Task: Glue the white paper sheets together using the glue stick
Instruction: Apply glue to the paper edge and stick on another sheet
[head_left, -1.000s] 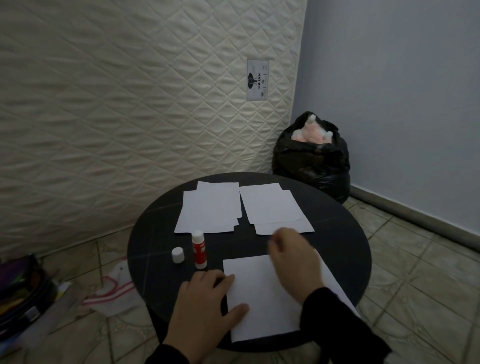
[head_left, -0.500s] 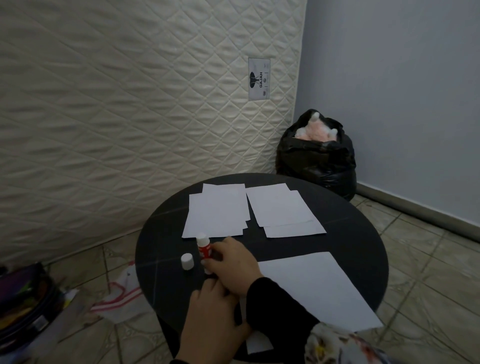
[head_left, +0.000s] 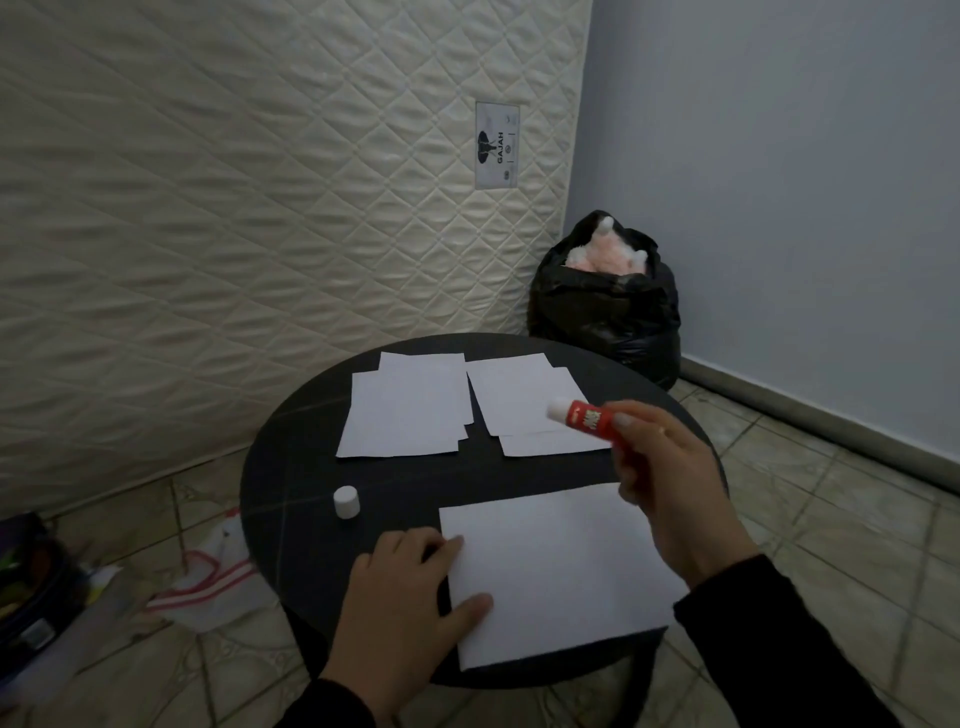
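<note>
Lifted off the table (head_left: 291, 467) since the earlier frame, the glue stick (head_left: 584, 418) sits right of centre, gripped by the right hand (head_left: 670, 483). Lower centre, the left hand (head_left: 400, 597) lies flat, pinning the white sheet (head_left: 550, 566).

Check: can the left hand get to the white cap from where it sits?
Probably yes. The left hand rests on the near sheet's left edge; the cap stands just beyond it on bare table, nothing between.

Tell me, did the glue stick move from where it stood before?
Yes. The glue stick left its spot beside the white cap; the right hand holds it up, over to the right.
</note>
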